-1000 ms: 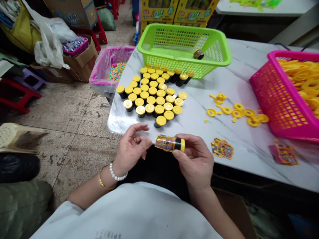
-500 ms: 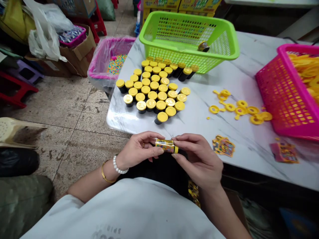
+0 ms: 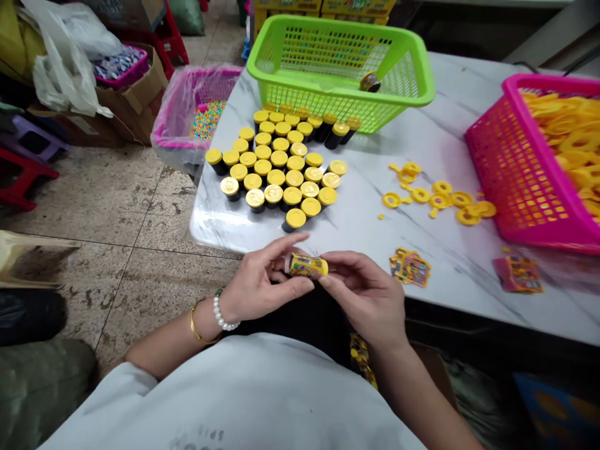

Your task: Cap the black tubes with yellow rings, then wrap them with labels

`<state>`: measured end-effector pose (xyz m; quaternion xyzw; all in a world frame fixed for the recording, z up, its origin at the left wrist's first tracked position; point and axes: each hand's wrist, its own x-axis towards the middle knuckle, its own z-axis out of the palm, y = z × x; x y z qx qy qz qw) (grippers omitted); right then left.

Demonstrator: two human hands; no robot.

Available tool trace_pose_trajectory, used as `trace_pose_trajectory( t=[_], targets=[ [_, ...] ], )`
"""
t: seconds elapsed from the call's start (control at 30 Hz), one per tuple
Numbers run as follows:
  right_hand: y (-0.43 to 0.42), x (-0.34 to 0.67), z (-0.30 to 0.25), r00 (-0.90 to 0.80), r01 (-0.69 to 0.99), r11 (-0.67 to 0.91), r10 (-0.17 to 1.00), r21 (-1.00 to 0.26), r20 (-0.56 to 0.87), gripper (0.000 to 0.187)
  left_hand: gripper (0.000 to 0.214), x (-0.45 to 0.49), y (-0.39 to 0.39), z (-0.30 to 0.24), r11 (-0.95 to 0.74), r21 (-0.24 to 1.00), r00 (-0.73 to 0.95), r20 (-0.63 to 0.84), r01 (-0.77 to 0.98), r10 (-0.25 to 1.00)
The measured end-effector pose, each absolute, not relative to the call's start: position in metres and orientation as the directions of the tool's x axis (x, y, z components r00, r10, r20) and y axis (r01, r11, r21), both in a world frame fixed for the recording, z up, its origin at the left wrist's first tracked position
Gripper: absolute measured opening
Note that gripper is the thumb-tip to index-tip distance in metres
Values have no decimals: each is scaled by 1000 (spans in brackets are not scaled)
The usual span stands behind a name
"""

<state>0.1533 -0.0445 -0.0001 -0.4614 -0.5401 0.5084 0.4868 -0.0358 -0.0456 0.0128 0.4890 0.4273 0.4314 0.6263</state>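
Observation:
A small tube (image 3: 307,266) with a yellow cap end and a shiny, colourful printed sleeve lies sideways between my hands, just off the table's near edge. My left hand (image 3: 260,281) closes on its left end, thumb along the lower side and index finger stretched out above. The thumb and fingertips of my right hand (image 3: 368,297) grip the yellow cap end. Beyond them, several black tubes with yellow lids (image 3: 279,159) stand upright in a cluster. To the right lie a small pile of printed labels (image 3: 410,267) and scattered yellow plastic ring pieces (image 3: 440,199).
A green basket (image 3: 337,100) at the back holds one wrapped tube (image 3: 370,82). A pink basket (image 3: 510,169) full of yellow pieces stands at the right, near another label stack (image 3: 519,273). Left of the marble-pattern table (image 3: 360,231) is a lined pink bin (image 3: 162,134) of coloured beads.
Around the tube, my left index finger has lifted and straightened. The tube has shifted slightly left and up and turned a little. The whole view has also shifted slightly.

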Motion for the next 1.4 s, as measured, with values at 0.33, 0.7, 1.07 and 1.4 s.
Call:
trace_pose_trajectory(
  t=[0.33, 0.7, 1.07, 1.4],
  targets=[
    [-43, 154, -14, -280, 257, 429, 891, -866, 358, 36, 32, -39, -44, 9, 332, 930, 241, -290, -156, 926],
    [-44, 153, -7, -382, -11, 210, 903, -978, 198, 27, 52, -42, -39, 8, 464, 861, 438, -342, -210, 832],
    [-55, 164, 19, -387, 282, 349, 894, -893, 227, 60, 62, -26, -47, 4, 570, 731, 505, -354, -375, 787],
    [163, 194, 125, -19, 851, 258, 886, -457, 463, 46, 66, -7, -45, -8, 478, 862, 518, -337, -166, 786]
  ],
)
